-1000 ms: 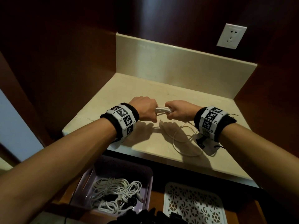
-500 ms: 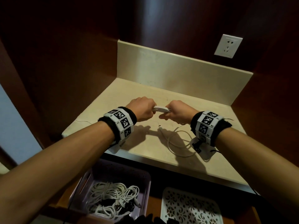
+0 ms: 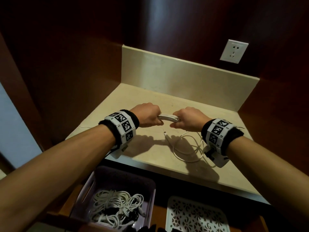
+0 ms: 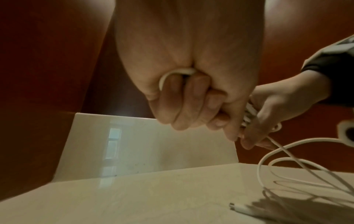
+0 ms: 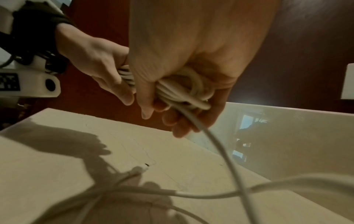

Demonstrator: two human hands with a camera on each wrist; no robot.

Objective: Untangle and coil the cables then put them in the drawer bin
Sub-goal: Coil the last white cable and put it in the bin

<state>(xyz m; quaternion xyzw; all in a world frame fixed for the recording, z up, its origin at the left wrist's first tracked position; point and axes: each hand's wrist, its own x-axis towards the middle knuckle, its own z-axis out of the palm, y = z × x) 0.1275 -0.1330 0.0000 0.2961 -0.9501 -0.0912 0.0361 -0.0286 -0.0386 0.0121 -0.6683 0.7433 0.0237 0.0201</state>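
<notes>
Bridging both fists' fingers (image 4: pixel 184 97): cable (image 3: pixel 167 117)

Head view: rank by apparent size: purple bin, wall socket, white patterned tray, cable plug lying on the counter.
1. purple bin and white patterned tray: both cut off by the frame edge and nearest the camera, so I won't rank them.
2. wall socket.
3. cable plug, far the smallest.

Both forearms enter from the lower corners and converge mid-frame. Left hand (image 3: pixel 148 114) fisted, knuckles up, fingers (image 4: pixel 184 106) curled tight. Right hand (image 3: pixel 189 118) also fisted, close beside it. Marker bands on both wrists.
</notes>
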